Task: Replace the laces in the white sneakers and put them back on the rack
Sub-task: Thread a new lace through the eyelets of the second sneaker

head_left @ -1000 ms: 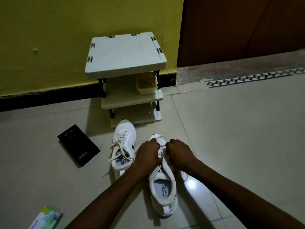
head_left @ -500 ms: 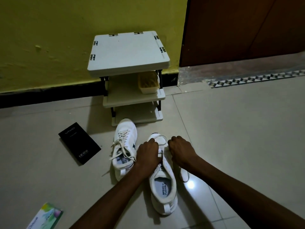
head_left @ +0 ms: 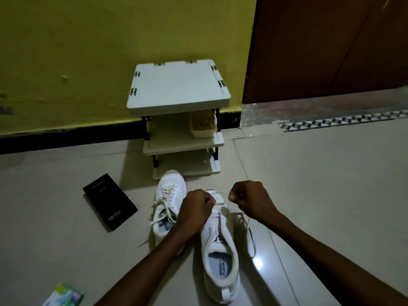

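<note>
Two white sneakers stand on the tiled floor in front of a white three-shelf rack [head_left: 178, 87]. The left sneaker [head_left: 169, 202] is laced, its lace ends trailing loose. The right sneaker [head_left: 220, 250] points toward the rack with its tongue bare. My left hand [head_left: 194, 210] grips the front left side of that sneaker. My right hand [head_left: 248, 200] is raised just right of the toe and pinches a thin white lace [head_left: 245, 219] that runs from the toe eyelets and hangs down to the floor on the sneaker's right.
A black phone box [head_left: 109, 200] lies on the floor to the left of the sneakers. A colourful packet [head_left: 64, 295] pokes in at the bottom left. A yellow-filled container [head_left: 202, 125] sits on the rack's middle shelf. Yellow wall behind, brown door at right.
My right hand has lifted away from the sneaker toward the right, pulling the lace out with it. My left hand stays on the shoe. The camera view has tilted slightly.
</note>
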`<state>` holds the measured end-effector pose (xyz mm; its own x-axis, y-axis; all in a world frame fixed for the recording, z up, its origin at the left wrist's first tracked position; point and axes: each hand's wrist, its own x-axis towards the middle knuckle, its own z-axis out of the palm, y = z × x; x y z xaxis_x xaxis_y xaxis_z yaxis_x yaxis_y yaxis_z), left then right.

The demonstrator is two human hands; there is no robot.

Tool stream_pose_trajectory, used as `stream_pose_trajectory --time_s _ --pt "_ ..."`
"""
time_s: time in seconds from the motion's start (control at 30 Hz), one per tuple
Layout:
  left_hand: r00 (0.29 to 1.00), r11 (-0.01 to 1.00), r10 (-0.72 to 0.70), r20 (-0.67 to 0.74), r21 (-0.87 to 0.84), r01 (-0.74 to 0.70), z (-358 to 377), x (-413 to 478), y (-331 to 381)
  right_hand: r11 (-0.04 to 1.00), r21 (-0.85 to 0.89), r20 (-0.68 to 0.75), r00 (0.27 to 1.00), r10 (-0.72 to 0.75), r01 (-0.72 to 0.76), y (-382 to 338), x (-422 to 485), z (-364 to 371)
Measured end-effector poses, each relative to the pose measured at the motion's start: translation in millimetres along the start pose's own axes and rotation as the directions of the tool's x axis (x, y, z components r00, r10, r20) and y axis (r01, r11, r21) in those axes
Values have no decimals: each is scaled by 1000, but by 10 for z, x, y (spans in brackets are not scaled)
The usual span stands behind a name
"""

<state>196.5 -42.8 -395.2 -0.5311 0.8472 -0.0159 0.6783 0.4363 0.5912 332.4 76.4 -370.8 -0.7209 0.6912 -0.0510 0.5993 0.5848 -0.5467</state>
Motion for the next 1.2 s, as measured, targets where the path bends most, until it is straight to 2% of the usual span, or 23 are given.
stream_pose_trajectory --time_s 0.1,0.2,0.33,0.47,0.57,0.73,0.9,1.2 --pt "990 917 -48 -130 -399 -8 -454 86 187 961 275 -78 996 47 -24 -265 53 -360" --pt "974 782 -95 -207 -621 -56 -905 144 466 873 488 -111 991 76 -12 -586 91 -768" --pt "959 562 -113 -259 -813 -153 -1666 279 947 752 638 -204 978 -43 166 -1208 188 -1569" --pt "938 518 -16 -347 -805 -289 -2342 370 1439 710 632 -331 937 -114 310 -1764 257 -2309" --pt "880 531 64 -471 -731 -429 -2891 469 1816 662 620 -441 885 -149 420 -2170 282 -2840" --pt "771 542 109 -628 -612 -575 -3507 524 2233 633 580 -541 824 -170 512 -2608 269 -3291" --pt "737 551 121 -665 -572 -607 -3686 468 2364 601 596 -574 806 -147 533 -2796 241 -3370" --pt "744 529 122 -657 -591 -609 -3721 382 2358 536 691 -514 851 -106 484 -2867 206 -3412"
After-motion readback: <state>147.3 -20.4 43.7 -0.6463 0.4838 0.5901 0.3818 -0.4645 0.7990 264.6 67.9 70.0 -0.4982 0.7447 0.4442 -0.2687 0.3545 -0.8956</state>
